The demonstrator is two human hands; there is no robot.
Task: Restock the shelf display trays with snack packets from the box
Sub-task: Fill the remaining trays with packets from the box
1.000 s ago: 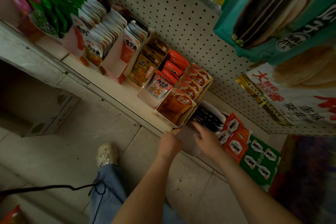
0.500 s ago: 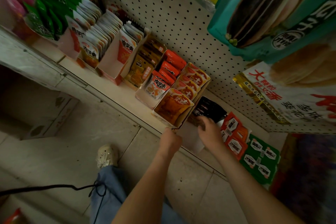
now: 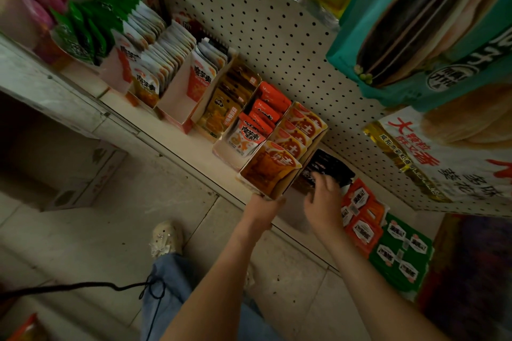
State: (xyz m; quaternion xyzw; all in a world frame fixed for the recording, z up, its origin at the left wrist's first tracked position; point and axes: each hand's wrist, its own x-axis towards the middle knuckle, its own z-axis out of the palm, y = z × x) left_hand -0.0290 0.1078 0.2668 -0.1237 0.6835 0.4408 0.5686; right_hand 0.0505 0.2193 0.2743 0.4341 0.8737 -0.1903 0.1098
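Observation:
A cardboard display tray point(image 3: 288, 187) full of orange snack packets point(image 3: 288, 144) stands on the low white shelf point(image 3: 177, 147). My left hand point(image 3: 263, 209) grips that tray's front corner from below. Just to its right lies a bunch of black snack packets point(image 3: 329, 166) in a white tray. My right hand point(image 3: 322, 198) reaches into them, fingers curled on the black packets; how firmly it holds them I cannot tell.
More trays of orange, red and white packets point(image 3: 249, 119) line the shelf to the left. Red packs point(image 3: 360, 216) and green packs point(image 3: 399, 252) lie to the right. A pegboard wall point(image 3: 277, 36) rises behind, large bags hang above. A cardboard box point(image 3: 83, 180) sits on the floor.
My right hand has moved deeper onto the black packets and bunched them toward the back. My left hand stays on the orange tray's corner.

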